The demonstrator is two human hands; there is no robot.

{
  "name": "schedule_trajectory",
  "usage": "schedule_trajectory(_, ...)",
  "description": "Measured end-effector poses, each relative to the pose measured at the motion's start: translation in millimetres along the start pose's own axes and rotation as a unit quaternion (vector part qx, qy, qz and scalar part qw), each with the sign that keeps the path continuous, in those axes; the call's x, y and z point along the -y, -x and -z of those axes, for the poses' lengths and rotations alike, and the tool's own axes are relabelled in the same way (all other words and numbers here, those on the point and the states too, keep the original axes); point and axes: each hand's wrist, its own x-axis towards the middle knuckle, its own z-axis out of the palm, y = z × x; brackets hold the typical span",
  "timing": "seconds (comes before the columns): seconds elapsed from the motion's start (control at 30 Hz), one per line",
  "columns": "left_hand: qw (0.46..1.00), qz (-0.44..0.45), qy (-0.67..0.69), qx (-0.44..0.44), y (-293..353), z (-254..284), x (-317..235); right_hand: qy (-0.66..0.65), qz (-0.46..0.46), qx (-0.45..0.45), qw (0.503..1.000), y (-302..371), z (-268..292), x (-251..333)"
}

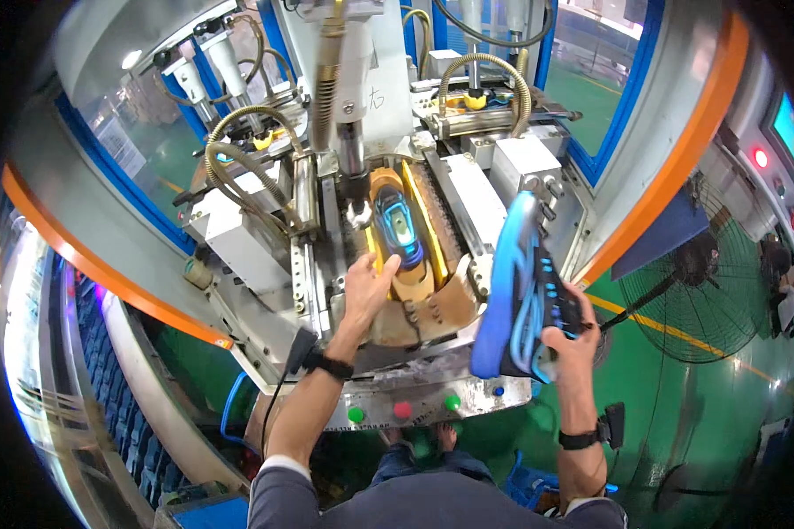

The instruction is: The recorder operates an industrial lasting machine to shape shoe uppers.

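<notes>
A blue-and-black sports shoe [510, 295] is held up at the right by my right hand [573, 337], whose fingers and thumb wrap its upper near the collar. Its pale-to-dark blue sole faces left and its toe points up. In the press bed, a second blue shoe [399, 231] sits sole-down between tan pads [416, 286] and yellow strips [425, 216]. My left hand [369, 286] reaches to that shoe's near end, thumb and fingers apart. The thumb lies close to the heel; whether it touches, I cannot tell.
A metal press rod [351, 163] hangs just left of the seated shoe. White blocks [243, 247] and coiled hoses flank the bed. Green and red buttons [402, 410] line the front edge. Orange-edged guards [115, 278] curve on both sides. A floor fan [692, 264] stands at right.
</notes>
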Motion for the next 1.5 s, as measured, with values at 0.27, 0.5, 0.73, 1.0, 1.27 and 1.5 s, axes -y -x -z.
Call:
schedule_trajectory(0.27,0.973,0.044,-0.216,-0.070,-119,-70,71,0.135,0.025,-0.130,0.982,-33,-1,18)
schedule_trajectory(0.5,0.888,0.278,0.362,-0.059,-112,-6,71,0.242,0.074,-0.061,0.965,-181,-74,24)
schedule_trajectory(0.73,0.847,0.269,0.458,-0.025,89,159,29,0.523,-0.090,0.263,0.806,-257,-254,-42)
schedule_trajectory(1.0,0.960,0.096,-0.060,-0.256,253,269,-16,0.604,0.084,0.106,0.785,-196,-355,-218)
schedule_trajectory(1.27,0.702,0.357,0.258,-0.560,386,220,-8,0.229,0.246,0.268,0.903,-38,-283,-143)
schedule_trajectory(1.5,0.615,0.348,0.366,-0.605,456,156,-13,0.237,0.241,0.603,0.722,154,-257,-249)
